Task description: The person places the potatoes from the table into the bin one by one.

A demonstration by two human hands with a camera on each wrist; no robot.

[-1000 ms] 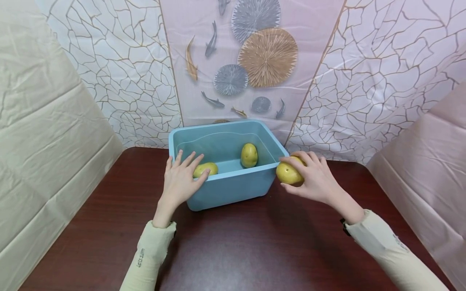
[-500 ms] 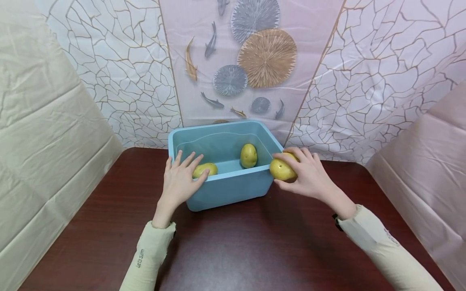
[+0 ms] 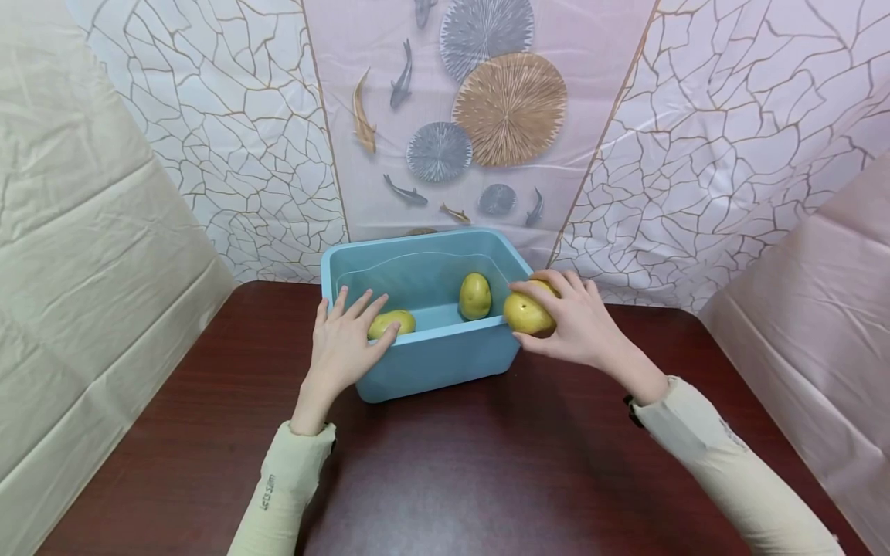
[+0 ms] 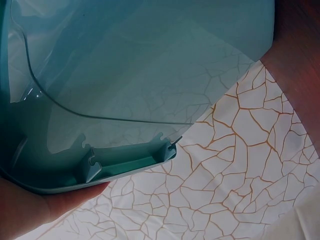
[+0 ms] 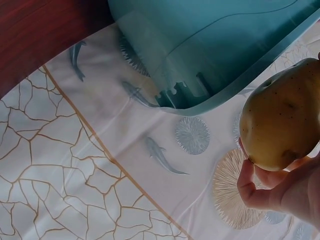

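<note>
My right hand (image 3: 582,326) grips a yellow potato (image 3: 526,310) between thumb and fingers, at the front right corner of the blue plastic bin (image 3: 438,361). Close up in the right wrist view, the potato (image 5: 282,117) shows small dark spots on its skin. My left hand (image 3: 342,354) rests at the bin's front left corner, fingers spread and straight. One potato (image 3: 393,323) lies in the bin near that hand, partly hidden by the hand and rim. Toward the right end inside stands another potato (image 3: 476,296). In the left wrist view, part of the left hand (image 4: 45,207) touches the bin's rim.
The bin stands at the back of a dark red-brown wooden table (image 3: 445,479). Behind it hangs a patterned cloth (image 3: 257,154) with fish and round motifs. Plain pale cloth (image 3: 90,270) encloses the left side, and similar cloth (image 3: 813,309) the right.
My right hand has moved left and slightly up with its potato, from beside the bin to its front right corner. My left hand and the two potatoes inside have stayed put.
</note>
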